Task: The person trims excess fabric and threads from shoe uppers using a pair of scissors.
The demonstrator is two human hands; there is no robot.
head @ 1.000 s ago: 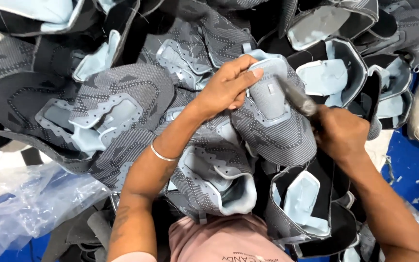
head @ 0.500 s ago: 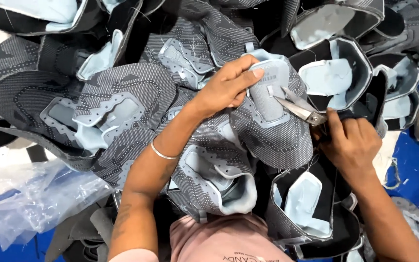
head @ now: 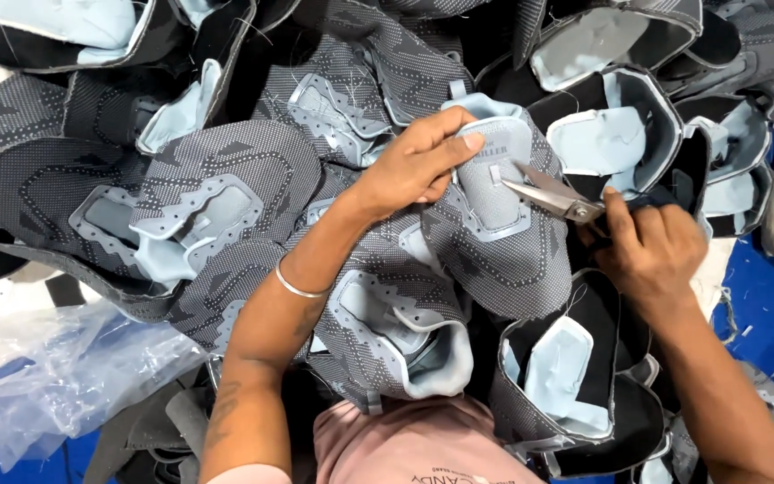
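Against the frame half a second back, my right hand [head: 651, 246] sits slightly lower at centre right, and the scissors [head: 553, 194] have their blades parted a little, tips pointing left at the edge of the pale blue tongue. A second ago the blades lay closer over the piece. My left hand [head: 418, 161] has not shifted: it remains pressed on the grey knit shoe upper [head: 503, 242] at centre frame, thumb and fingers closed on the tongue's upper edge. My right hand is closed around the scissor handles, fingers curled tight.

The upper under work lies across my lap, centre to centre right, grey with a dotted pattern and pale blue lining. A small rectangular label, pale with dark print, sits on its tongue just beside my left fingertips.

A heap of matching uppers [head: 199, 179] fills the upper half of the frame. A clear plastic bag [head: 64, 376], crumpled, lies at lower left over a blue surface [head: 772, 314], which also shows at right. A metal bangle [head: 302, 289] circles my left wrist.
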